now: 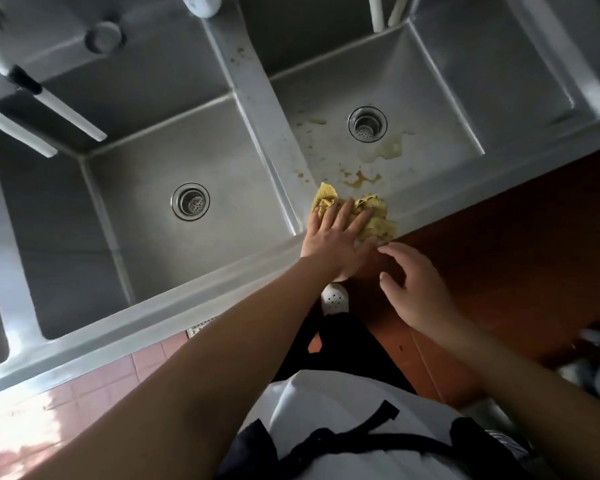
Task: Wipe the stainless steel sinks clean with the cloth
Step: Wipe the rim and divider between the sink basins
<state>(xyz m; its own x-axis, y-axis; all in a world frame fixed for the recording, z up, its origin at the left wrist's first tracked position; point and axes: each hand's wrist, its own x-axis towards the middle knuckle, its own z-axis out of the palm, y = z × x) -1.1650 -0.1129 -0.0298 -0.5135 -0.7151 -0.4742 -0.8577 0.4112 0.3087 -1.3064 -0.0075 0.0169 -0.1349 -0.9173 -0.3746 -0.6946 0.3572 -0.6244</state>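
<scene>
- We press the cloth (pixel 355 211) flat with our left hand (pixel 336 237), fingers spread, at the near edge of the right sink (pixel 440 109), just short of the stains (pixel 364 176).
- Our right hand (pixel 418 285) hovers loosely open just beside the left, holding nothing.
- The cloth looks soft, light and crumpled; we judge it will bunch and slide on wet steel.
- A flat palm over its middle seems the best hold.
- The left sink (pixel 146 188) looks free of stains.

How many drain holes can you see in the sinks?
2. One drain sits in the left sink; the other drain is in the stained right sink, beyond the yellow cloth. Another sink at the far left edge is mostly hidden.
</scene>
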